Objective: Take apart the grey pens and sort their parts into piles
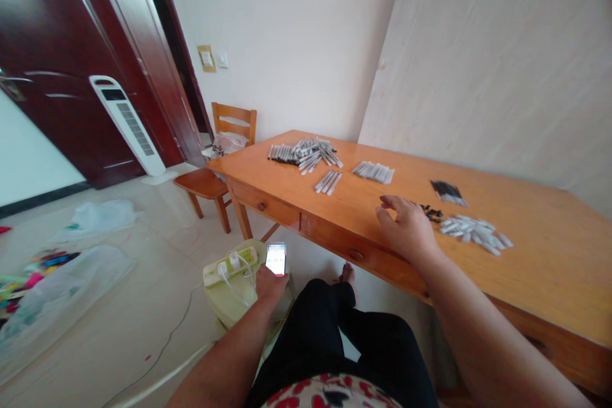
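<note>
My left hand [270, 285] is closed around a smartphone [276, 259] with a lit screen, low over a green stool. My right hand [407, 227] reaches across the front edge of the wooden table, thumb and fingers apart, holding nothing I can see. Small black pieces [433, 213] lie just beyond its wrist side, partly hidden by it. To their right is a heap of short whitish pieces [475, 233]. Slim, clear pen-like sticks form a row [373, 172], a smaller row [329, 182] and a larger pile [313, 152]. Behind the black pieces lies a dark-and-clear bundle [448, 192].
The wooden table [540, 255] stands against the wall. A power strip [231, 266] with plugs sits on the green stool [224, 306]. Left of the table are a wooden chair [203, 183] bearing a plastic bag, a white tower fan [129, 124], and plastic bags [81, 293] on the floor.
</note>
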### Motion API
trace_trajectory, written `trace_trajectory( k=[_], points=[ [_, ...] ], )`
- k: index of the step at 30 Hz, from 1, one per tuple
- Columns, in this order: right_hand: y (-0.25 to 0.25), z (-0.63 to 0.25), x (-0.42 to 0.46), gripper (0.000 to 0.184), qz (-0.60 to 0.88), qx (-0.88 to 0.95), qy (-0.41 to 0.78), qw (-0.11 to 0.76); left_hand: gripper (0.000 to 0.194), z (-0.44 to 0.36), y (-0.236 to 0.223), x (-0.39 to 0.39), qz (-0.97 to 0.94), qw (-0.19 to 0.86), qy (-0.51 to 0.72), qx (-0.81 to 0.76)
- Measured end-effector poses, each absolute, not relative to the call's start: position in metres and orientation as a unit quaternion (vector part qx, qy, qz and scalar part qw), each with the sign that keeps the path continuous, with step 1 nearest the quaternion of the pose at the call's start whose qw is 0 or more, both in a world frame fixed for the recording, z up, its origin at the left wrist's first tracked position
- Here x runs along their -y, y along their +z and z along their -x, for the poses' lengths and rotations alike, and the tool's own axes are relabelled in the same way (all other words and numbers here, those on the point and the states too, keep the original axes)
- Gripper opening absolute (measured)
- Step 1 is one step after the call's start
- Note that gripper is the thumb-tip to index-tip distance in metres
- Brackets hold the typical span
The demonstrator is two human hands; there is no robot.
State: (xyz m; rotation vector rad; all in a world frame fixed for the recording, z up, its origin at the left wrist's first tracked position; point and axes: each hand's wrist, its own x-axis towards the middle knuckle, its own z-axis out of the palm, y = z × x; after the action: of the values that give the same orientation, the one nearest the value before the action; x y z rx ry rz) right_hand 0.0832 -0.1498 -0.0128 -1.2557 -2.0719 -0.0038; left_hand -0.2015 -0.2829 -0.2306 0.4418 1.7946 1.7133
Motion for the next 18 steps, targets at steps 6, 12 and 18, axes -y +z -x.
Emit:
trace_trajectory(
  k=[6, 12, 18],
  points=[
    [-0.032, -0.085, 0.147, 0.035, 0.492, 0.802, -0.013, 0.340, 0.037, 0.209, -0.251, 0.271, -0.152, 0.251, 0.651, -0.700],
    [-0.036, -0.084, 0.150, 0.037, 0.501, 0.801, -0.013, 0.328, 0.053, 0.223, -0.276, 0.247, -0.236, 0.191, 0.319, -0.898],
    [-0.034, -0.082, 0.154, 0.037, 0.500, 0.800, -0.029, 0.329, 0.064, 0.230, -0.295, 0.233, -0.267, 0.156, 0.185, -0.933]
  ],
)
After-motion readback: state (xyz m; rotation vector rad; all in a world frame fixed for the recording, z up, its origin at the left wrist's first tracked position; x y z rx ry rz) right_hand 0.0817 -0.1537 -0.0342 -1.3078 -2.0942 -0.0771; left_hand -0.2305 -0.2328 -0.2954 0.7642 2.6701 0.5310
